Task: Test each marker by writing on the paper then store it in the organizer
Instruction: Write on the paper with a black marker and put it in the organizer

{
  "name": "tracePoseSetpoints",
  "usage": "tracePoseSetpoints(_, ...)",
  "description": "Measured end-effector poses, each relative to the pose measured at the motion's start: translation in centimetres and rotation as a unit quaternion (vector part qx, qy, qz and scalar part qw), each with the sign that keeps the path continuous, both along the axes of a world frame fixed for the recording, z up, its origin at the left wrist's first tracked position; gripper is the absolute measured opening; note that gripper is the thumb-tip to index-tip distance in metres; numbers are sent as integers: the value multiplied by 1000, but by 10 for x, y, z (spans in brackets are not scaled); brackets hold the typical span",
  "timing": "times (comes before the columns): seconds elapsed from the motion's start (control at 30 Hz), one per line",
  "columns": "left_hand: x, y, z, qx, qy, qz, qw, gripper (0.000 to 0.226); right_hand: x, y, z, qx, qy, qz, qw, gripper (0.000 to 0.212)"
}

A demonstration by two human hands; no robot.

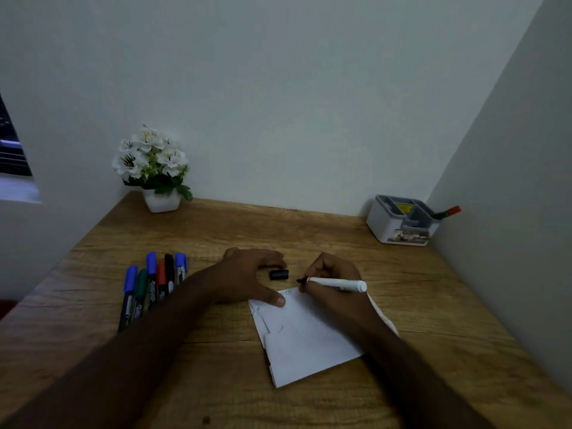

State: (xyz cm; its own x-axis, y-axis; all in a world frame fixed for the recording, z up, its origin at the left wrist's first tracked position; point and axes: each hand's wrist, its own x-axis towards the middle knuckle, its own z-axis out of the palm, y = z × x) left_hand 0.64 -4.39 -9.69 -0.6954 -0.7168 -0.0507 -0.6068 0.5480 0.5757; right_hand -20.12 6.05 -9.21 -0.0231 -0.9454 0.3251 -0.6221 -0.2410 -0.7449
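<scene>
My right hand (pixel 332 274) grips an uncapped white marker (pixel 340 285), its dark tip at the top edge of the folded white paper (pixel 309 339). The black cap (pixel 279 274) lies on the desk just beyond the paper. My left hand (pixel 247 280) rests flat, thumb pressing the paper's top left corner. Several capped markers (pixel 151 286), blue, green, red and black, lie side by side at the left. The grey and white organizer (pixel 399 224) stands at the back right with one red-capped marker (pixel 447 212) leaning out of it.
A white pot of white flowers (pixel 154 171) stands in the back left corner. White walls close the wooden desk (pixel 433 305) at the back and right. A window opening is at the far left.
</scene>
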Motion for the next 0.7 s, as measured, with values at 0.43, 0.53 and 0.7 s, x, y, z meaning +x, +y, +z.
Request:
tracePoseSetpoints(0.43, -1, -2, -2, -12, 4, 2, 1000, 86, 13, -4, -5, 34, -53, -76, 995, 15)
tracePoseSetpoints(0.53, -1, -2, -2, -6, 10, 3, 1000, 86, 13, -4, -4, 31, -44, -70, 996, 13)
tracePoseSetpoints(0.7, -1, 1, 1, -16, 7, 2, 1000, 84, 12, -4, -4, 51, -27, -75, 995, 15)
